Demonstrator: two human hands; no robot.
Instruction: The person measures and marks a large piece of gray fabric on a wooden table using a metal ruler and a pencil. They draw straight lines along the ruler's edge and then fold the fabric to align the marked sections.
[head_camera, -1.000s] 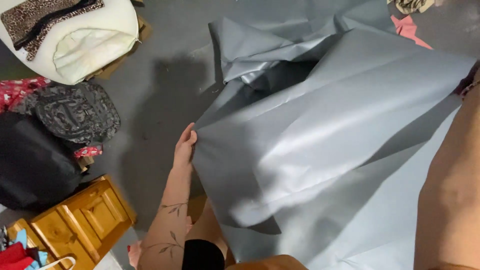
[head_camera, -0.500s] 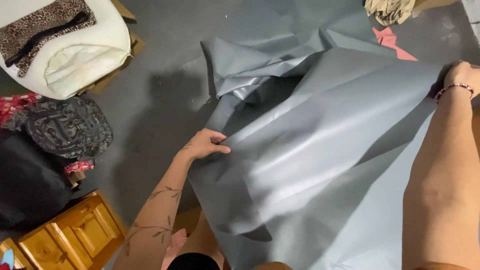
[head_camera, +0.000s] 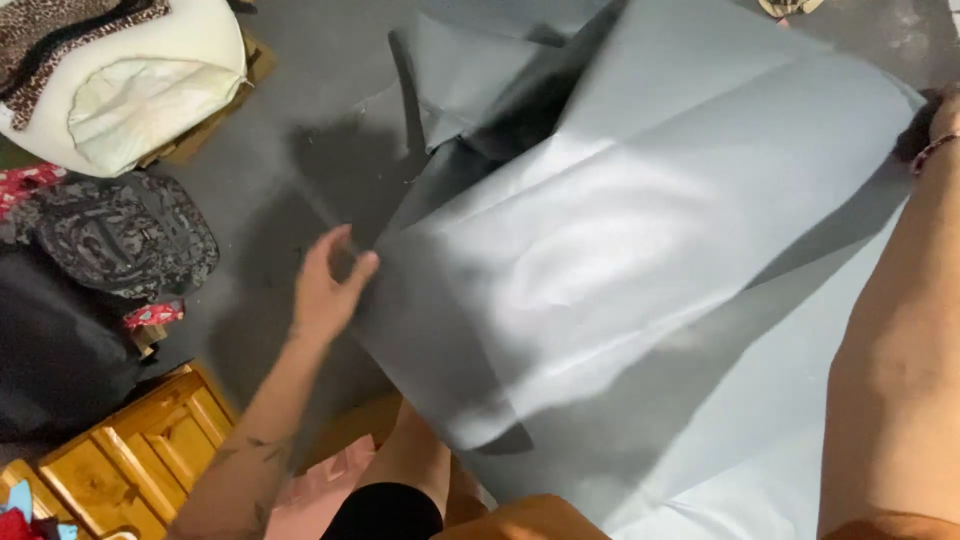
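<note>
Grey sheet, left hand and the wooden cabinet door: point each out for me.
Grey sheet (head_camera: 640, 250): head view, on its bright lit middle.
Left hand (head_camera: 325, 290): head view, middle of the hand at the sheet's left edge.
Wooden cabinet door (head_camera: 130, 455): head view, on its raised panel.

A large grey sheet of fabric hangs spread and creased above the floor, its far end crumpled.

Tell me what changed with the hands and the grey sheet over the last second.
The large grey sheet of smooth material has been lifted and spread flatter, its crumpled folds opened out. The left hand moved up along the sheet's left edge and now pinches it there. The right hand came into view, gripping the far right corner. The black patterned backpack, the yellow wooden cabinet and the white cushion kept their places.
</note>
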